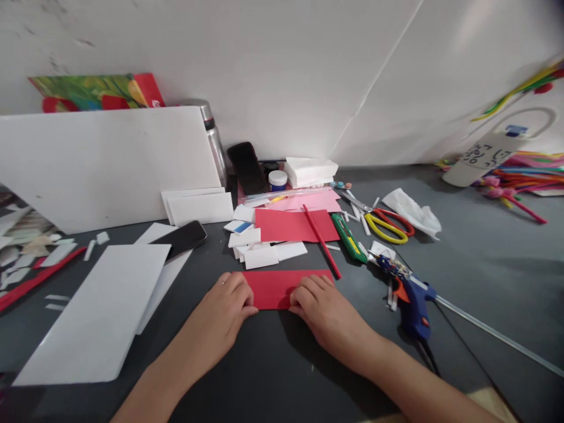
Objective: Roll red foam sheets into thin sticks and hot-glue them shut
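Note:
A strip of red paper (273, 289) lies crosswise on the dark table in front of me. My left hand (231, 298) grips its left end, thumb at the near edge and fingers curled over the top. At the right end my right hand (314, 298) pinches the strip in the same way. Just beyond it sit a larger red sheet (282, 225), a thin red paper stick (321, 242) and several small white card pieces (261, 257).
On the right are a blue glue gun (414, 308) with a cable, scissors (388, 228), a green cutter (348, 238) and a crumpled tissue (412, 211). White boards (94, 311) and a black phone (187, 238) lie left. A steel flask (215, 147) stands behind.

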{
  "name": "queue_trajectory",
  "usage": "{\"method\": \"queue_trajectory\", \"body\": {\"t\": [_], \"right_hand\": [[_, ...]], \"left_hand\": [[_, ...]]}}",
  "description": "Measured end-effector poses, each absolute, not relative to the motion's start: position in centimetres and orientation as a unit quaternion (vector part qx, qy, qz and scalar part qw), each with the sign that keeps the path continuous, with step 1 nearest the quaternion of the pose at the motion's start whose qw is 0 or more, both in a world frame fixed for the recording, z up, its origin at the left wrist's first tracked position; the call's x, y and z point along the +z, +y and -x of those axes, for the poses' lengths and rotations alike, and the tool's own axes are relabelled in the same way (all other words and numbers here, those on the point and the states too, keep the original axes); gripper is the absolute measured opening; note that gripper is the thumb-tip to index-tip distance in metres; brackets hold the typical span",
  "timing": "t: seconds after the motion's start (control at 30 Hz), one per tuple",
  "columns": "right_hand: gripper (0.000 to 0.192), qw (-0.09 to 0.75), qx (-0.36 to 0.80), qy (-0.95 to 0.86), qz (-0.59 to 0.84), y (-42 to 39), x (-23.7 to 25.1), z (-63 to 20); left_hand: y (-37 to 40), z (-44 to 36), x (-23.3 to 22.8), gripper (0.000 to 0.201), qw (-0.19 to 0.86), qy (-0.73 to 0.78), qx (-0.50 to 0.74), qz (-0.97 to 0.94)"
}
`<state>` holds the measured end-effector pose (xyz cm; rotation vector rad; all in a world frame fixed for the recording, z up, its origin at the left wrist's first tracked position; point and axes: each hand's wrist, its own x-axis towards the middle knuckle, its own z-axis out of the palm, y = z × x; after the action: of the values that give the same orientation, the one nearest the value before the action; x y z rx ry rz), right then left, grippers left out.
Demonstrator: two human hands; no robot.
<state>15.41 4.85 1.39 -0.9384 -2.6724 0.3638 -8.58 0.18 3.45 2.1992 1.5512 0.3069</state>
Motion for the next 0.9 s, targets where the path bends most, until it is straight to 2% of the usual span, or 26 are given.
{"method": "queue_trajectory", "body": {"t": [0.27,0.6,0.9], "right_hand": [[0.006,0.133,0.121,-0.929,0.323,4.9,1.4,-15.3],[0.009,0.135,0.099,-0.935,0.313,4.8,1.3,-15.4],[0.007,0.137,0.094,-0.933,0.319,4.9,1.6,-15.3]], "left_hand": [[0.6,9.3,3.0,0.024,0.138,0.52,0.061,-0.841],[0.3,10.2,4.0,0.022,0.152,0.53,0.044,-0.833],[0.5,10.1,4.3,0.023,0.216,0.556,0.08,-0.799]]}}
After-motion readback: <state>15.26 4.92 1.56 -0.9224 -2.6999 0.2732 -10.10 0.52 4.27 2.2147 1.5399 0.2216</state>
